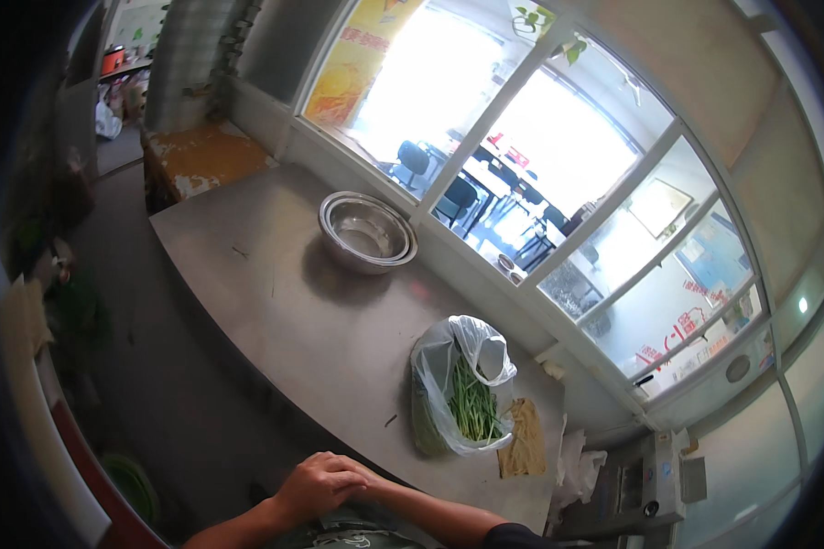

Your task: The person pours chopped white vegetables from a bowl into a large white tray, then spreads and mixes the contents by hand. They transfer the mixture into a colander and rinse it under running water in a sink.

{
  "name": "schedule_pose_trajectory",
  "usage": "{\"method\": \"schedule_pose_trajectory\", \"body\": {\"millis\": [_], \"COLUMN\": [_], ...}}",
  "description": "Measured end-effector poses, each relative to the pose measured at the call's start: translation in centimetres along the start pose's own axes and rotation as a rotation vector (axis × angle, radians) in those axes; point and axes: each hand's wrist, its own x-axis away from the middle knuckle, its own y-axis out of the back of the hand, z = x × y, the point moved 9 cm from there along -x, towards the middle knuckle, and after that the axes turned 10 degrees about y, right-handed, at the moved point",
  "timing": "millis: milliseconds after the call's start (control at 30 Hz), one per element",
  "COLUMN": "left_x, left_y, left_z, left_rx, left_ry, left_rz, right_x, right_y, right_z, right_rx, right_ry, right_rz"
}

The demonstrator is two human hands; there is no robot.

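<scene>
My left hand (310,488) and my right hand (340,464) are together at the near edge of the steel table (295,343). The left fingers lie across the right hand near its wrist. No object shows in either hand, and the overlap hides part of the fingers. To the right of them stands a white plastic bag (431,384), its mouth towards me. Long green stalks (474,405), like garlic chives, show inside it. A brown cloth (524,439) lies flat beside the bag. Farther back, nested metal bowls (367,233) sit against the window wall.
A few green scraps (391,420) are scattered on the tabletop. Past its far end is a worn orange-brown surface (206,158). A metal appliance (642,480) stands off the right end. On the floor at left is a green tub (130,487). Glazed windows (522,151) line the far side.
</scene>
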Motion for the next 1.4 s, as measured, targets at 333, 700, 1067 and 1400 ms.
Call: {"method": "schedule_pose_trajectory", "body": {"millis": [333,700,1067,1400], "left_x": [-0.5,10.3,12.0,14.0], "left_y": [5.7,13.1,13.1,11.4], "left_z": [3.4,15.7,17.0,19.8], "left_rx": [0.088,-0.127,-0.067,-0.089], "left_ry": [0.099,0.678,0.837,0.752], "left_rz": [-0.008,-0.096,-0.1,-0.036], "right_x": [-3.9,-1.6,-4.7,-1.7], "right_y": [0.9,3.6,1.5,2.8], "right_z": [1.1,2.0,1.1,0.1], "right_rx": [0.45,0.702,0.71,0.679], "right_ry": [-0.282,-0.396,-0.382,-0.33], "right_rz": [0.073,0.17,0.294,0.219]}}
